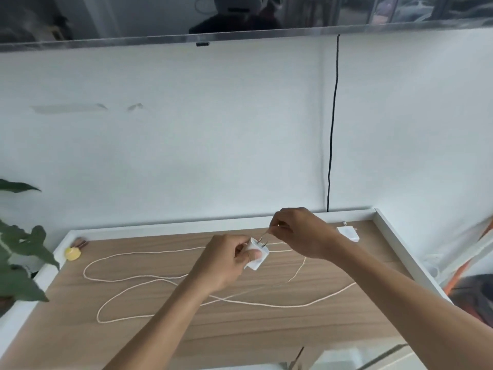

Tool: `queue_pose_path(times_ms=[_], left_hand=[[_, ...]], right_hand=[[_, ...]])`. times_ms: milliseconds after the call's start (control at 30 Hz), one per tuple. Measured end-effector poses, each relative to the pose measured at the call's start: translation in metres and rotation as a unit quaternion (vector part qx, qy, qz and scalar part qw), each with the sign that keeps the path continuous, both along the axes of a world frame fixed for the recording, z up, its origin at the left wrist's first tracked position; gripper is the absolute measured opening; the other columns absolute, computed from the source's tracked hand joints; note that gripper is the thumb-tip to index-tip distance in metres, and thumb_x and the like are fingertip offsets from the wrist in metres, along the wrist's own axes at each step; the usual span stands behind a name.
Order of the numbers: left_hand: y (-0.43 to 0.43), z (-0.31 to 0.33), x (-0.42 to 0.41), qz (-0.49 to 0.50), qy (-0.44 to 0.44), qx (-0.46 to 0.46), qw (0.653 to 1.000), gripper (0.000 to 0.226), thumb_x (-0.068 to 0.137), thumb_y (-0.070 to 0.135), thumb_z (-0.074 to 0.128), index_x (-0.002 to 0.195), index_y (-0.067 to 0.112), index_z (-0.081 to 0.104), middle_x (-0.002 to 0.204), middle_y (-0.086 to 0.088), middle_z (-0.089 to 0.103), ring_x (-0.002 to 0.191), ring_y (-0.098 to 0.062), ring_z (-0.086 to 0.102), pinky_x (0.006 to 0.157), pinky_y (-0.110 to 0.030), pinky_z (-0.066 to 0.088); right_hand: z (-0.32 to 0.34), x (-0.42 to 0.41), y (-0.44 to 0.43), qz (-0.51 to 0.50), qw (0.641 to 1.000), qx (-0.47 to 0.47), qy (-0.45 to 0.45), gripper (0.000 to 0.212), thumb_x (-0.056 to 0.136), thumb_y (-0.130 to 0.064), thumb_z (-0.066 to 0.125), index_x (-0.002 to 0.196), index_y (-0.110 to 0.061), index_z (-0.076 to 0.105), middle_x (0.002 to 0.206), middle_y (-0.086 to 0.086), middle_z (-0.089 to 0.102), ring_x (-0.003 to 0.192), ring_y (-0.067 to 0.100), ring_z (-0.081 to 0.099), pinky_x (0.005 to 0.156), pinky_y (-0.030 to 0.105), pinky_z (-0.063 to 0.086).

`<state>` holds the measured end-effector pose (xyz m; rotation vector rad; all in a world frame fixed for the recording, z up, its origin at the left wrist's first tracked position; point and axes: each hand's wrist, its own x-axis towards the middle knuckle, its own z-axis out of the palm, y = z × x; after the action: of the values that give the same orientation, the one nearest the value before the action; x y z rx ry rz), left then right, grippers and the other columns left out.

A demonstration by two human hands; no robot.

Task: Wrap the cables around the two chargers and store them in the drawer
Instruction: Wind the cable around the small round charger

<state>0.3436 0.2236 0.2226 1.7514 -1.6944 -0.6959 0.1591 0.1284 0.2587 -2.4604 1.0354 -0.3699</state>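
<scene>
My left hand (226,259) grips a white charger (258,256) above the wooden tabletop (149,337), its two prongs pointing up. Just above it, my right hand (298,231) pinches a thin cream cable (138,277) close to the prongs. The rest of that cable lies in long loose loops across the table. A second white charger (348,234) lies flat near the back right corner, partly hidden behind my right wrist. No drawer is in view.
A small yellow round object (72,253) sits at the back left corner beside a brownish item. A green plant (18,252) overhangs the left edge. A black cord (333,124) hangs down the white wall. The table has a raised white rim (394,236).
</scene>
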Motion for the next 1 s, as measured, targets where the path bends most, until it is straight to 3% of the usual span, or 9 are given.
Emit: queue_pose_path(times_ms=[67, 167, 267, 433, 500, 633, 800, 900, 1000], left_hand=[[0.001, -0.004, 0.003, 0.032, 0.017, -0.013, 0.999, 0.024, 0.086, 0.037, 0.068, 0.065, 0.026, 0.063, 0.063, 0.01, 0.064, 0.058, -0.01, 0.055, 0.06, -0.03, 0.046], [0.003, -0.001, 0.003, 0.078, 0.044, -0.019, 0.996, 0.016, 0.083, 0.04, 0.07, 0.081, 0.025, 0.074, 0.074, 0.008, 0.074, 0.069, -0.005, 0.068, 0.066, -0.027, 0.053], [0.002, -0.001, 0.004, 0.117, 0.072, -0.006, 0.99, 0.021, 0.08, 0.043, 0.073, 0.083, 0.022, 0.075, 0.072, 0.006, 0.075, 0.064, -0.001, 0.067, 0.061, -0.021, 0.051], [-0.002, 0.001, 0.004, 0.185, 0.321, 0.051, 0.927, 0.026, 0.072, 0.037, 0.082, 0.082, 0.014, 0.076, 0.078, -0.01, 0.074, 0.07, -0.024, 0.071, 0.077, -0.047, 0.061], [-0.002, 0.003, 0.003, 0.198, 0.371, 0.069, 0.905, 0.032, 0.068, 0.037, 0.081, 0.083, 0.01, 0.075, 0.086, -0.018, 0.072, 0.071, -0.026, 0.07, 0.076, -0.045, 0.061], [-0.001, 0.008, 0.0, 0.208, 0.413, 0.083, 0.883, 0.038, 0.067, 0.036, 0.08, 0.087, 0.005, 0.073, 0.09, -0.019, 0.068, 0.071, -0.027, 0.069, 0.069, -0.035, 0.061], [0.001, 0.014, -0.007, 0.2, 0.449, 0.087, 0.866, 0.026, 0.078, 0.03, 0.075, 0.084, 0.004, 0.073, 0.082, -0.014, 0.072, 0.068, -0.025, 0.069, 0.068, -0.034, 0.061], [0.004, 0.018, -0.009, 0.192, 0.461, 0.083, 0.862, 0.024, 0.081, 0.027, 0.073, 0.086, 0.003, 0.072, 0.083, -0.015, 0.073, 0.074, -0.028, 0.07, 0.072, -0.036, 0.062], [0.007, 0.022, -0.012, 0.18, 0.474, 0.083, 0.858, 0.028, 0.082, 0.028, 0.072, 0.09, 0.002, 0.072, 0.089, -0.018, 0.073, 0.08, -0.03, 0.071, 0.075, -0.036, 0.062]], right_hand=[[0.003, 0.005, 0.007, -0.003, 1.0, -0.005, -0.009, 0.019, 0.095, -0.029, 0.051, 0.093, -0.019, 0.067, 0.089, -0.008, 0.061, 0.076, 0.008, 0.053, 0.069, 0.024, 0.045], [0.002, 0.012, 0.019, -0.004, 0.999, -0.028, -0.019, 0.021, 0.095, -0.028, 0.047, 0.092, -0.021, 0.067, 0.086, -0.01, 0.059, 0.077, 0.011, 0.054, 0.073, 0.035, 0.05], [-0.001, 0.017, 0.029, -0.01, 0.998, -0.05, -0.038, 0.023, 0.096, -0.028, 0.046, 0.095, -0.023, 0.068, 0.082, -0.011, 0.054, 0.076, 0.014, 0.054, 0.07, 0.036, 0.049], [-0.013, 0.017, 0.046, -0.014, 0.99, -0.084, -0.113, 0.023, 0.096, -0.021, 0.048, 0.105, -0.021, 0.069, 0.089, -0.004, 0.062, 0.073, 0.012, 0.055, 0.066, 0.029, 0.045], [-0.02, 0.016, 0.052, -0.017, 0.985, -0.092, -0.148, 0.023, 0.095, -0.017, 0.05, 0.109, -0.018, 0.068, 0.085, -0.005, 0.06, 0.065, 0.007, 0.047, 0.063, 0.027, 0.044], [-0.032, 0.013, 0.066, -0.024, 0.971, -0.091, -0.218, 0.021, 0.094, -0.017, 0.051, 0.105, -0.02, 0.068, 0.077, -0.01, 0.054, 0.052, 0.01, 0.044, 0.052, 0.024, 0.04], [-0.044, 0.011, 0.078, -0.037, 0.961, -0.069, -0.264, 0.017, 0.092, -0.009, 0.057, 0.101, -0.014, 0.07, 0.079, -0.01, 0.055, 0.05, 0.003, 0.044, 0.053, 0.008, 0.033], [-0.045, 0.006, 0.08, -0.049, 0.952, -0.025, -0.3, 0.012, 0.091, -0.008, 0.06, 0.094, -0.015, 0.07, 0.073, -0.016, 0.056, 0.048, 0.005, 0.044, 0.051, 0.009, 0.033], [-0.048, 0.002, 0.083, -0.068, 0.946, 0.022, -0.316, 0.014, 0.09, -0.014, 0.064, 0.081, -0.025, 0.063, 0.054, -0.019, 0.054, 0.043, 0.007, 0.042, 0.047, 0.015, 0.033]])
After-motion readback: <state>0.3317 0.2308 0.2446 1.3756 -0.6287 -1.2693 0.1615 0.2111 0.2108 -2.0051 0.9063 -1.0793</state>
